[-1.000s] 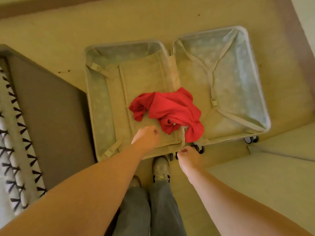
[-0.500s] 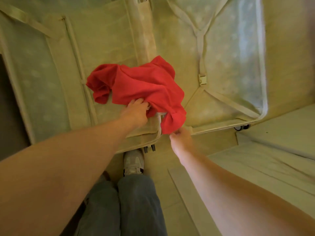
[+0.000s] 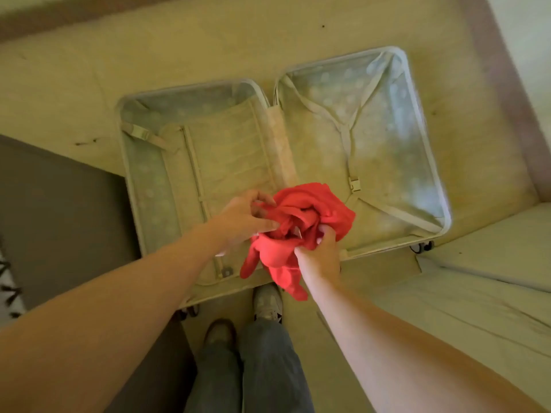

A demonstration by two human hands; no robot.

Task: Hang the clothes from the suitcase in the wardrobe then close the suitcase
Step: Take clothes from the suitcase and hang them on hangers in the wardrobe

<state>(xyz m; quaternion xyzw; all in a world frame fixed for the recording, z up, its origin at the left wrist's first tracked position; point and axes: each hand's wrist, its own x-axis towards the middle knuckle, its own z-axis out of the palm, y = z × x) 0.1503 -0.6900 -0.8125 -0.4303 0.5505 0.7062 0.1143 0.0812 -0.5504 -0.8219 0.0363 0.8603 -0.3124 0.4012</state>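
Left hand (image 3: 243, 217) and right hand (image 3: 320, 254) both clutch the bunched shirt (image 3: 298, 231), fingertips buried. Suitcase (image 3: 190, 93) open; frame blurred, shirt shape unclear.

**Colours, patterns**

garment (image 3: 301, 222): plain red. suitcase (image 3: 417, 162) lining: pale blue-green with faint white dots. straps (image 3: 346, 135) and divider panel (image 3: 229, 150): beige. floor (image 3: 208, 49): tan. mat (image 3: 59, 204): dark grey-brown. cloth (image 3: 7, 289) at left edge: white with black arrow-like marks. trousers (image 3: 262, 368): grey.
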